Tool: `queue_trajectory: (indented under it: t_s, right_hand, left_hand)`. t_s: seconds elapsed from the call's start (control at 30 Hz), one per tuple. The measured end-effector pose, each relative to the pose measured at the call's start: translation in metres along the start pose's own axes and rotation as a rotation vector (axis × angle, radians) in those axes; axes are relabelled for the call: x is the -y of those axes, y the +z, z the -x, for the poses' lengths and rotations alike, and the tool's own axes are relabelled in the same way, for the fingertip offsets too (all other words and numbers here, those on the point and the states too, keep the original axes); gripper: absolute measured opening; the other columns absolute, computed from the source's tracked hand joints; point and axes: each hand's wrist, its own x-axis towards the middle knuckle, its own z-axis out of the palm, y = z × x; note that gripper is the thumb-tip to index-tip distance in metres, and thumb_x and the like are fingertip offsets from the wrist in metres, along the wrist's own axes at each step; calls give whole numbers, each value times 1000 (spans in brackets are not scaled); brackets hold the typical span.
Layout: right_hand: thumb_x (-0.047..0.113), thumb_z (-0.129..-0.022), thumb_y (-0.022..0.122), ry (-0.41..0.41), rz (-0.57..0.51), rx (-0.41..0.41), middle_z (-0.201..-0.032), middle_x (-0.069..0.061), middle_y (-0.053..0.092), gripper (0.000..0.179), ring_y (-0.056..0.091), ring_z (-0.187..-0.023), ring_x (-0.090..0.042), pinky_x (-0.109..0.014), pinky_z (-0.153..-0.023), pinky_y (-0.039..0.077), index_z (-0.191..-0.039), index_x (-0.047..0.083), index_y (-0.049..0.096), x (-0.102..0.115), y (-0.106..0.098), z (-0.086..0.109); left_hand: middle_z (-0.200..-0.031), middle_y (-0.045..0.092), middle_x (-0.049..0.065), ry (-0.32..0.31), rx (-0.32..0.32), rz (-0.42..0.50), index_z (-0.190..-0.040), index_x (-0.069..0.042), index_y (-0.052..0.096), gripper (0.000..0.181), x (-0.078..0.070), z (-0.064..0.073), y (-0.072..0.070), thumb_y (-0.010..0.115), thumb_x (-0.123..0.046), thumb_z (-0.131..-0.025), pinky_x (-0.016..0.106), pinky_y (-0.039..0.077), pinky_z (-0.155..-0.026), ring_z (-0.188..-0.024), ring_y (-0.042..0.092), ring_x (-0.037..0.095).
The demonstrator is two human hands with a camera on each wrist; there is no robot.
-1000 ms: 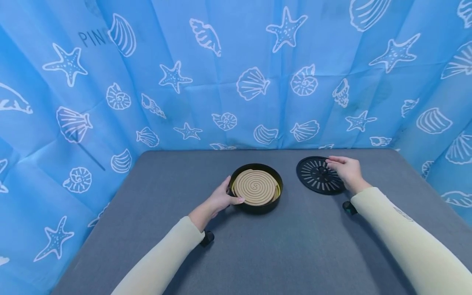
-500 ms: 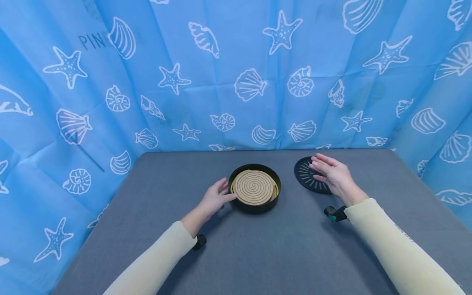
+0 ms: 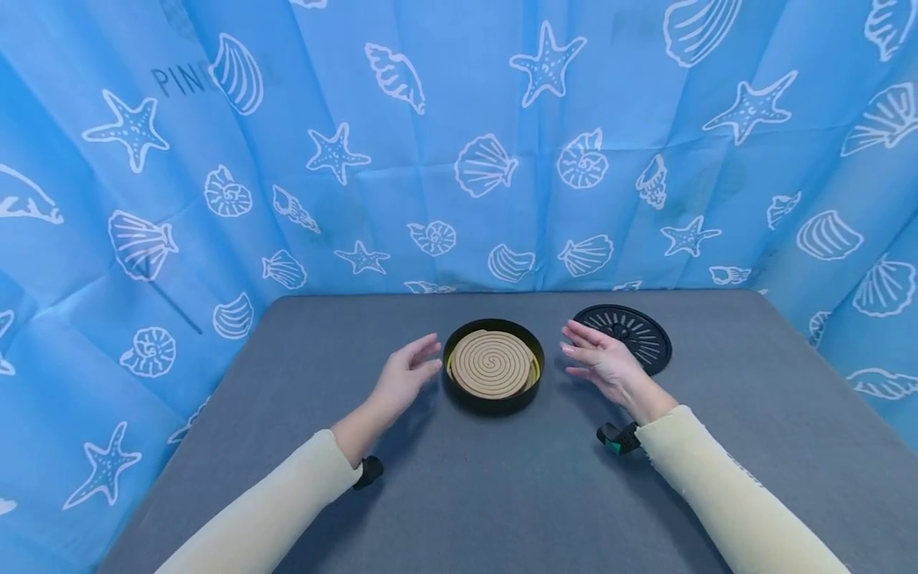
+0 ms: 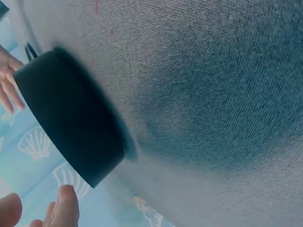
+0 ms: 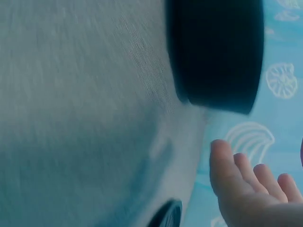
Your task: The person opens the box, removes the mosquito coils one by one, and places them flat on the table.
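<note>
A round black tin (image 3: 495, 405) with low walls stands on the table, and a tan mosquito coil (image 3: 491, 363) lies inside it. A yellowish edge shows beneath the coil. Just left of the tin is my left hand (image 3: 398, 381), apart from it, with fingers extended and holding nothing. My right hand (image 3: 606, 370) hovers to the tin's right, its fingers loosely straight and free of any object. Behind that hand lies the slotted black lid (image 3: 649, 341), partly covered by it. In both wrist views the tin's dark side wall (image 4: 71, 118) is near the fingertips without contact.
Grey cloth covers the table (image 3: 473, 494). A blue curtain (image 3: 430, 159) printed with shells and starfish hangs behind its back edge and along the sides. Each wrist wears a small black camera (image 3: 618, 438).
My left hand has let go of the tin's rim and moved back to the left. The right hand has released the lid's knob and shifted left toward the tin. The lid stays on the table.
</note>
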Motion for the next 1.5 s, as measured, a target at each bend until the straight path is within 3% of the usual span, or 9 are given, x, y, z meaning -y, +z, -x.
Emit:
queue_trajectory:
  t_s: [0.23,0.53,0.93,1.23,1.5]
  right_hand:
    - [3,-101,49,24,9,22,-160,-15,17,63,20,-144,-34,-56,-111,26,-155,5,16,-10,17,-3]
    - [0,-99,51,61,1,-32,-159,-15,18,62,27,-142,-34,-56,-109,29,-154,4,23,-20,35,-7]
    - [1,-99,52,93,-13,-57,-158,-16,20,59,32,-139,-34,-56,-108,31,-153,6,27,-22,37,-10]
    - [2,-100,51,107,-15,-50,-158,-15,22,57,36,-137,-33,-56,-108,32,-152,7,29,-21,34,-11]
    - [1,-99,51,112,-19,-65,-158,-15,23,57,35,-138,-33,-56,-108,32,-152,7,30,-23,33,-12]
  left_hand:
    - [-141,50,18,7,14,-1,-145,-7,45,46,-5,-6,5,54,-4,-100,48,44,-101,-129,47,32]
    - [-142,49,18,-54,32,48,-145,-4,43,46,-11,-26,10,51,0,-100,48,43,-102,-129,48,29]
    - [-145,46,16,-124,47,13,-148,-6,39,50,-10,-54,21,48,4,-99,44,39,-106,-134,42,29]
    - [-147,43,17,-104,53,1,-150,-5,34,50,-6,-73,31,44,3,-101,43,37,-108,-137,38,29]
    - [-148,41,18,-138,82,-25,-151,-4,31,55,-3,-82,34,38,10,-99,41,37,-108,-136,39,30]
